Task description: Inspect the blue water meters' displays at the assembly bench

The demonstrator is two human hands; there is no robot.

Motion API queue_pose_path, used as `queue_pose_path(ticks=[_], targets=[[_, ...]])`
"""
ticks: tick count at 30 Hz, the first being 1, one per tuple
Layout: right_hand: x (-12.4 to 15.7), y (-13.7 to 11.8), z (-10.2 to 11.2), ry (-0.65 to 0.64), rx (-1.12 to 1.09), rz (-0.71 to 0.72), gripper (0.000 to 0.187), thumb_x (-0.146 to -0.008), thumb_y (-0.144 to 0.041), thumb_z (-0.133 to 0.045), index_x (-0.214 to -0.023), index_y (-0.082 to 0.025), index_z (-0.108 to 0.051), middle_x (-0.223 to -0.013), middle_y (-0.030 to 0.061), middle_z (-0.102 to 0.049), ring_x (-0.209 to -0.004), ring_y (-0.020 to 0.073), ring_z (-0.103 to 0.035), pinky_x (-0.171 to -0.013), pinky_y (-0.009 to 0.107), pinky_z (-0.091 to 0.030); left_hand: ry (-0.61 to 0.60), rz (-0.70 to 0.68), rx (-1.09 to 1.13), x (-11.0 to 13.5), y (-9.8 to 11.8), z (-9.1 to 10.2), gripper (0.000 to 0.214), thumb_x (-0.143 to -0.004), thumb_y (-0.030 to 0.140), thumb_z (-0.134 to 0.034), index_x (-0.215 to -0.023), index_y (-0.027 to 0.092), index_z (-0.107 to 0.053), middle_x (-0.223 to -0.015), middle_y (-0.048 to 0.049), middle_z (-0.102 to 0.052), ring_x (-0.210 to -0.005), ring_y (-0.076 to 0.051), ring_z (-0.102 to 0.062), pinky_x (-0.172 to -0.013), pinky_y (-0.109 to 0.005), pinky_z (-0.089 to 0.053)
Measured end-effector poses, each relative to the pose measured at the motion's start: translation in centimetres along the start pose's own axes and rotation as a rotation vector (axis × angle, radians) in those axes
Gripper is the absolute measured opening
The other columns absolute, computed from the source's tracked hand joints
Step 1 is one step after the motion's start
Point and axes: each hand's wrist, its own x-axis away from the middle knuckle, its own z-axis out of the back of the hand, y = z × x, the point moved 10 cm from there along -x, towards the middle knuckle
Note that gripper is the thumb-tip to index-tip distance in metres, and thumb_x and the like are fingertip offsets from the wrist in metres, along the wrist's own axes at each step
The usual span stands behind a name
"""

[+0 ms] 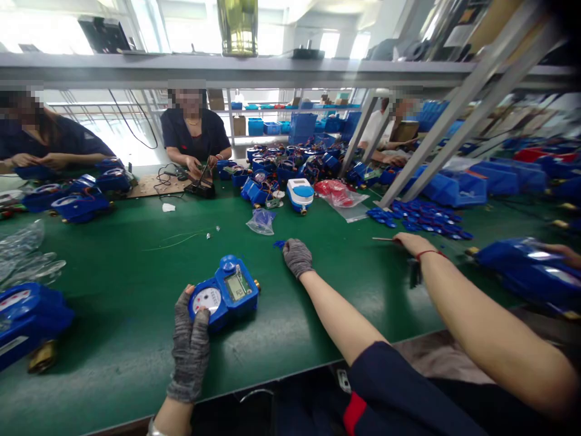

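Note:
My left hand (190,339), in a grey fingerless glove, grips a blue water meter (232,290) by its round dial end. The meter has a small display and a brass fitting, and it is tilted just over the green table. Further forward, my right hand (298,257), gloved the same way, is closed at the table with its fingers curled down. Small blue plastic pieces (278,244) show at its fingertips; the palm side is hidden. Just beyond that hand lies a clear plastic bag (262,221) with blue contents.
A white-and-blue meter (300,195) stands ahead, before a heap of blue meters (276,166). A co-worker's hand (415,243) reaches in from the right with a thin stick, near scattered blue parts (422,218). Another blue meter (31,321) sits at the left. Slanted metal posts (467,109) rise at right.

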Motion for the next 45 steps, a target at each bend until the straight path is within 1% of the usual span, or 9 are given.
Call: queue_pose_path(ticks=[2, 5, 8, 10, 13, 18, 36, 40, 45], targets=[[0.2, 0.0, 0.0, -0.010, 0.008, 0.007, 0.029, -0.094, -0.024, -0.041, -0.105, -0.013, -0.065, -0.110, 0.0140, -0.064, -0.099, 0.0187, -0.057, -0.086, 0.026, -0.040, -0.049, 0.057, 0.061, -0.5, -0.7, 0.0, 0.046, -0.093, 0.044, -0.051, -0.134, 0.023, -0.047, -0.134, -0.0092, -0.049, -0.122, -0.031, -0.045, -0.109, -0.050, -0.030], [0.4, 0.1, 0.2, -0.016, 0.010, 0.004, 0.028, -0.094, -0.025, -0.042, -0.105, -0.014, -0.066, -0.108, 0.0130, -0.065, -0.096, 0.0180, -0.058, -0.084, 0.026, -0.040, -0.164, 0.092, 0.191, -2.2, -0.9, -0.2, 0.044, -0.089, 0.046, -0.057, -0.126, 0.022, -0.055, -0.133, -0.0080, -0.053, -0.123, -0.030, -0.047, -0.108, -0.044, -0.035], [0.3, 0.0, 0.6, -0.019, 0.003, -0.007, 0.026, -0.093, -0.026, -0.045, -0.105, -0.016, -0.066, -0.105, 0.0117, -0.066, -0.093, 0.0169, -0.060, -0.082, 0.025, -0.041, -0.301, 0.142, 0.332, -4.0, -1.0, -1.1, 0.044, -0.084, 0.045, -0.064, -0.120, 0.019, -0.061, -0.133, -0.0106, -0.055, -0.122, -0.031, -0.050, -0.102, -0.042, -0.043], [0.3, 0.0, 0.8, -0.022, -0.001, -0.020, 0.025, -0.092, -0.025, -0.047, -0.103, -0.016, -0.068, -0.102, 0.0113, -0.067, -0.091, 0.0167, -0.061, -0.080, 0.024, -0.041, -0.340, 0.180, 0.402, -4.6, -1.2, -1.6, 0.042, -0.083, 0.043, -0.066, -0.117, 0.018, -0.062, -0.133, -0.0119, -0.055, -0.118, -0.032, -0.053, -0.095, -0.040, -0.048], [0.4, -0.1, 1.1, -0.030, -0.009, -0.020, 0.025, -0.091, -0.026, -0.049, -0.101, -0.017, -0.069, -0.100, 0.0105, -0.068, -0.088, 0.0165, -0.061, -0.077, 0.024, -0.042, -0.328, 0.216, 0.470, -4.8, -1.8, -1.9, 0.039, -0.083, 0.040, -0.067, -0.114, 0.018, -0.063, -0.133, -0.0117, -0.055, -0.116, -0.031, -0.055, -0.090, -0.037, -0.051], [0.5, -0.3, 1.2, -0.045, -0.019, -0.022, 0.026, -0.091, -0.029, -0.049, -0.101, -0.018, -0.070, -0.097, 0.0094, -0.069, -0.089, 0.0157, -0.062, -0.077, 0.023, -0.042, -0.304, 0.241, 0.512, -4.4, -2.5, -2.0, 0.035, -0.083, 0.036, -0.067, -0.112, 0.016, -0.063, -0.134, -0.0128, -0.054, -0.117, -0.032, -0.054, -0.086, -0.037, -0.052], [0.2, -0.2, 0.8, -0.100, -0.142, -0.062, 0.023, -0.086, -0.028, -0.052, -0.090, -0.016, -0.071, -0.091, 0.0104, -0.071, -0.082, 0.0175, -0.064, -0.072, 0.024, -0.044, -0.306, 0.212, 0.525, -4.8, -2.9, -2.0, 0.032, -0.084, 0.034, -0.067, -0.112, 0.017, -0.062, -0.130, -0.0131, -0.057, -0.114, -0.031, -0.056, -0.092, -0.037, -0.048], [3.2, -2.6, 0.8, -0.129, -0.255, 0.054, 0.021, -0.087, -0.029, -0.053, -0.094, -0.017, -0.069, -0.092, 0.0054, -0.071, -0.082, 0.0144, -0.063, -0.075, 0.022, -0.045, -0.301, 0.200, 0.523, -4.8, -2.7, -1.9, 0.031, -0.085, 0.033, -0.066, -0.111, 0.017, -0.062, -0.130, -0.0133, -0.057, -0.115, -0.031, -0.056, -0.092, -0.038, -0.048], [10.8, -8.1, 2.7, -0.201, -0.648, 0.411, 0.012, -0.084, -0.024, -0.059, -0.090, -0.015, -0.066, -0.090, 0.0038, -0.067, -0.082, 0.0130, -0.060, -0.076, 0.023, -0.046, -0.311, 0.197, 0.508, -4.7, -2.6, -1.9, 0.030, -0.086, 0.033, -0.065, -0.111, 0.017, -0.062, -0.130, -0.0136, -0.057, -0.116, -0.031, -0.054, -0.093, -0.037, -0.047]])
